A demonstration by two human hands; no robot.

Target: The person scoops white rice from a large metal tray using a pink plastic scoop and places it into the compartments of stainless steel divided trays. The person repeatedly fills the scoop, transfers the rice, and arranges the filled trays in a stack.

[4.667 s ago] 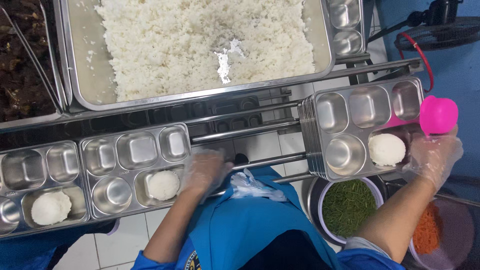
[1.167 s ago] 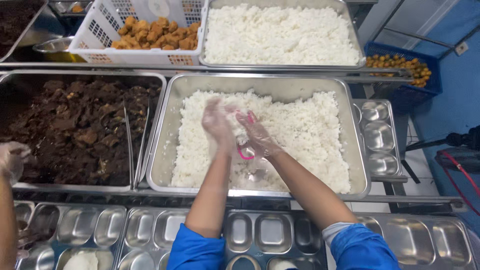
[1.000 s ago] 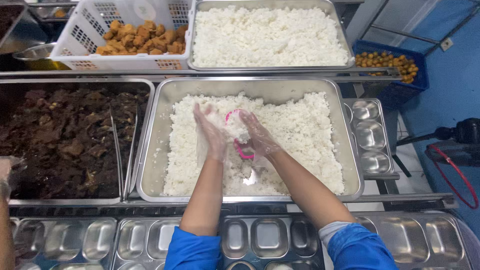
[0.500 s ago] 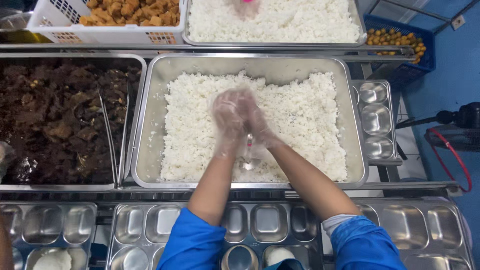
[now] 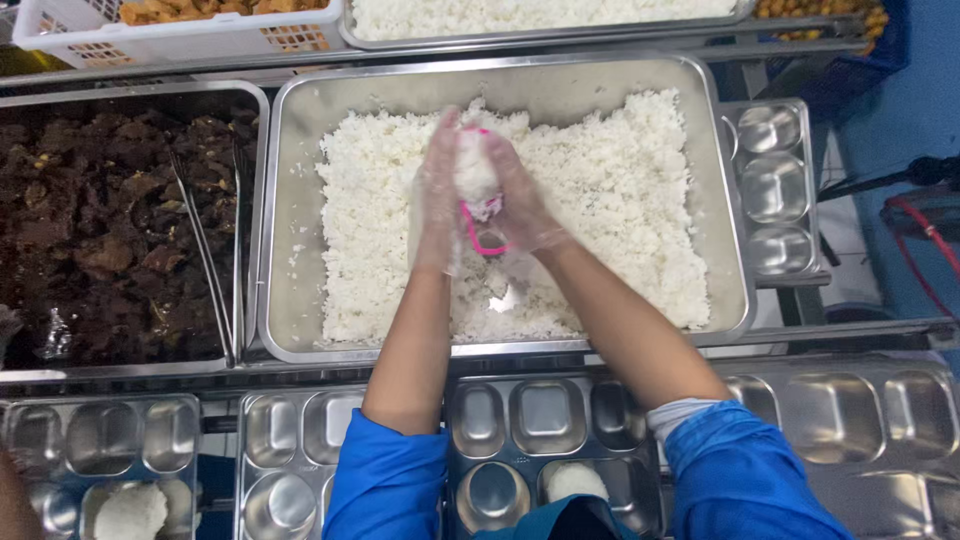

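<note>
Both of my hands wear clear plastic gloves and meet over the big steel pan (image 5: pixel 290 200) of white rice (image 5: pixel 610 190). My right hand (image 5: pixel 520 200) grips a pink scoop cup (image 5: pixel 478 222) heaped with rice. My left hand (image 5: pixel 438 190) presses flat against the rice mound on top of the cup. Below my arms lies a row of steel compartment meal trays (image 5: pixel 545 420); one holds a rice dome (image 5: pixel 575 482), another at the far left holds a rice dome (image 5: pixel 130 510).
A pan of dark braised meat (image 5: pixel 110 230) with metal tongs (image 5: pixel 205 260) sits to the left. Behind are a white basket of fried pieces (image 5: pixel 180 25) and a second rice pan (image 5: pixel 540 15). A stack of trays (image 5: pixel 770 190) stands at the right.
My hands have lifted the pink cup out of the rice and now pack the mound on it; the view has dropped lower over the meal trays.
</note>
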